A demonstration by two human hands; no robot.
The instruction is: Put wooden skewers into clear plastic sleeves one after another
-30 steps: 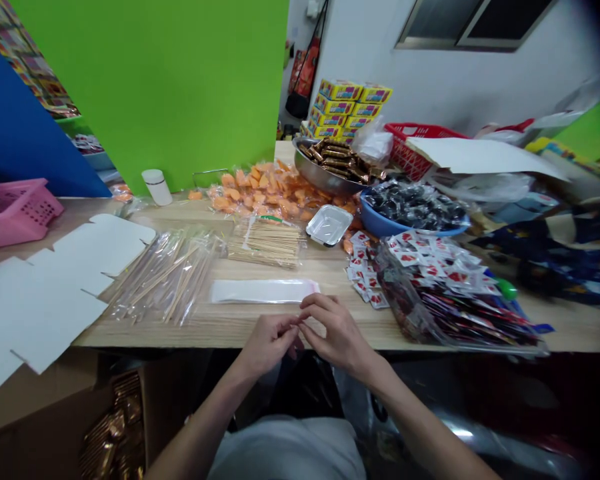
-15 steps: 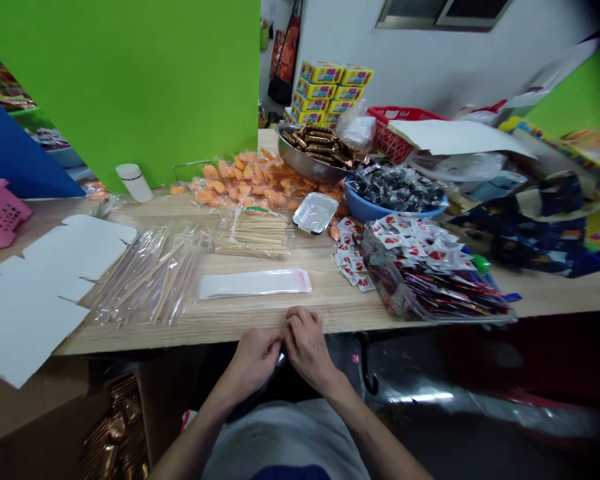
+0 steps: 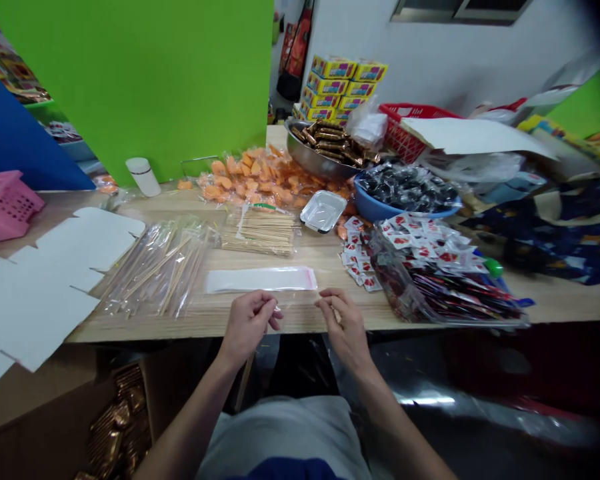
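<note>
Over the table's front edge, my left hand (image 3: 253, 323) has its thumb and fingers drawn together in a pinch. To its right, my right hand (image 3: 345, 327) is likewise pinched, turned toward the left one. Whatever lies in either pinch is too thin or clear to make out. Just beyond both hands lies a stack of long clear plastic sleeves (image 3: 263, 279) with a pinkish right end. Farther back is a clear bag of thin wooden sticks (image 3: 265, 230). Several sticks packed in clear sleeves (image 3: 160, 267) lie to the left.
Orange wrapped pieces (image 3: 255, 177), a foil tray (image 3: 323, 211), a metal bowl (image 3: 300, 150) and a blue basin (image 3: 373, 209) stand at the back. Small white-and-red packets (image 3: 425, 237) crowd the right side. Flat white cardboard (image 3: 45, 280) covers the left; a carton with brown-gold packets (image 3: 123, 420) sits below.
My hands were close together at the table edge; now they are apart, the left farther left and the right farther right, both slightly raised. The whole view has shifted a little.
</note>
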